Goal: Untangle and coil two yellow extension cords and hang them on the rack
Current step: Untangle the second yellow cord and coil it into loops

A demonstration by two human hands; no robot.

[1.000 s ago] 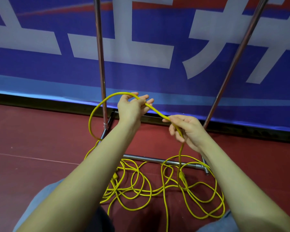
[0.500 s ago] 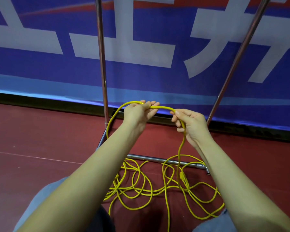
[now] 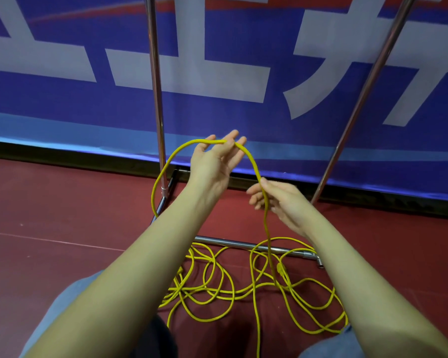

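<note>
Two hands | left hand (image 3: 212, 164) loosely, right hand (image 3: 282, 200) pinching yellow cord (image 3: 254, 164) | two rack poles (image 3: 155, 86)

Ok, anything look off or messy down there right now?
Only the yellow cord: most of it sprawls in crossed loops on the red floor over the rack's base bar. No damage shows.
</note>
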